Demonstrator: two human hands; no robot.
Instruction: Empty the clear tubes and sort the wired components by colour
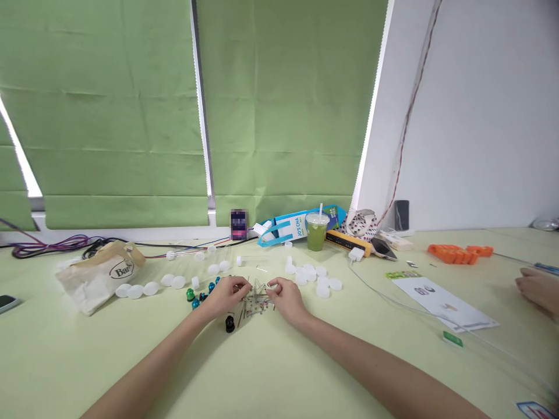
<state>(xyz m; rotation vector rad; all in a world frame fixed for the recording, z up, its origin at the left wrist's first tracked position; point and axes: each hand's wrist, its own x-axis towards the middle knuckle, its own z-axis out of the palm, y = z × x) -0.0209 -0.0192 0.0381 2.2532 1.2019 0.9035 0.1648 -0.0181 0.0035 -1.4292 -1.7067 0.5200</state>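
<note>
A pile of thin metal pins or screws (257,305), too small to name surely, lies on the pale green table between my hands. My left hand (225,295) is over the pile's left side, thumb and fingers pinched together; what is in them is hidden. From the right, my right hand (288,298) reaches to the pile with thumb and forefinger closed, and I cannot make out what they hold. Beside my left hand are small blue knob-like pieces (195,303) and a green one (190,294). A black knob-like piece (230,324) stands nearer me.
White round caps (323,285) lie right of the pile, others (136,291) left by a paper bag (102,276). Behind stand a green drink cup (317,233) and a yellow power strip (349,242). A white cable (393,302) crosses the right side. Another person's hand (539,288) rests far right.
</note>
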